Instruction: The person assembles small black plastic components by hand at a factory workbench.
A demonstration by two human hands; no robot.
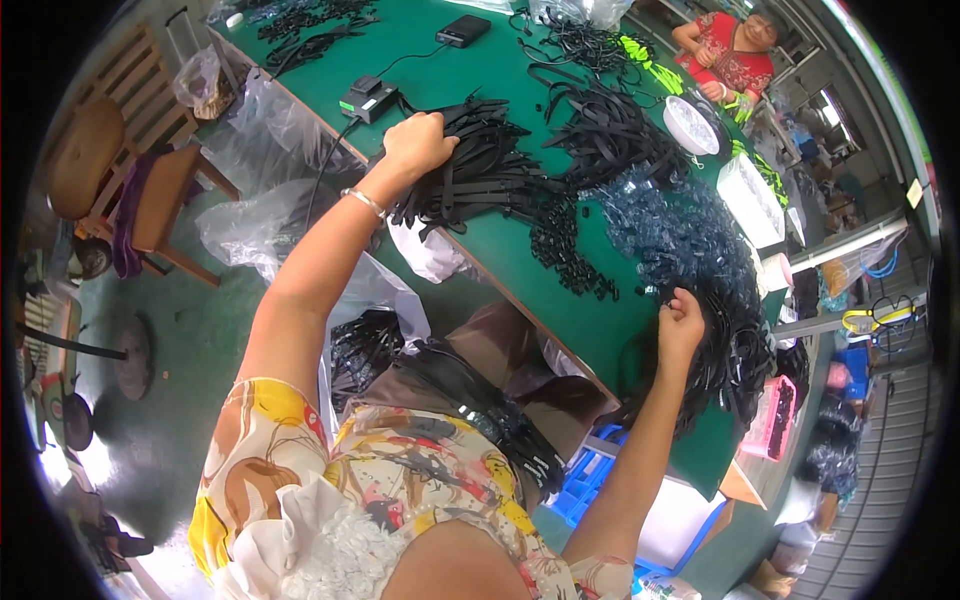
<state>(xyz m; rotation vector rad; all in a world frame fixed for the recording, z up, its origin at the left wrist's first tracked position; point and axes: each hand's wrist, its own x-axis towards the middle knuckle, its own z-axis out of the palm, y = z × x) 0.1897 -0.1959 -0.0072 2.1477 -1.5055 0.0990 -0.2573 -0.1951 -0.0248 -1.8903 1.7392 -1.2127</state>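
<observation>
My left hand (418, 145) is a closed fist at the left end of a pile of black straps (485, 175) on the green table; what its fingers hold is hidden. Farther right, my right hand (683, 320) has its fingers curled and pressed together, and I cannot make out anything in them. It is beside a heap of translucent blue-grey plastic pieces (650, 225) and more black straps (735, 345). Between my hands lie small black plastic pieces (568, 245). A bundle of black straps with clear end pieces (490, 405) rests across my lap.
The green table (590, 330) has a black device (368, 98) with a cable near its left edge. A white bowl (690, 125), a white box (750, 200) and a pink basket (770, 418) stand to the right. Another person (735, 50) sits at the far right by bright green straps (650, 65).
</observation>
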